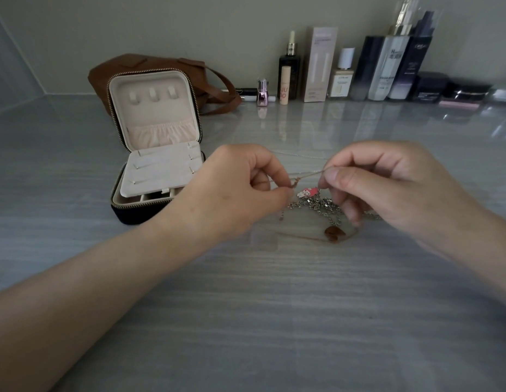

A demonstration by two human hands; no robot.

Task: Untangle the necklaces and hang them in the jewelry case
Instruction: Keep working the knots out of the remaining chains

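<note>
Open jewelry case taken as reference; it stands on the grey bench, lid upright, cream lining showing, three small tabs in a row near the top of the lid and a gathered pocket below them. A cream insert panel lies tilted over the base. Both hands work just right of the case, raised slightly above the bench. Left hand, nearest the case: its grip is a thumb-and-forefinger pinch on one end of a thin copper-coloured chain, other fingers curled in. Right hand, farther right of the case: its grip pinches the same chain between thumb and forefinger, so a short length runs taut between the two hands. Below that length, right of the case, we note a heap of silver chain lying on the bench, with a pink-and-white charm at its upper edge. We cannot tell which strands cross which in the heap. In front of the heap lies a brown pendant on a thin brown strand that curves over the bench. No necklace hangs in the case. Behind the case, touching its lid, sits a brown leather bag. Behind and right of the case a row of cosmetic bottles and boxes lines the wall.
</note>
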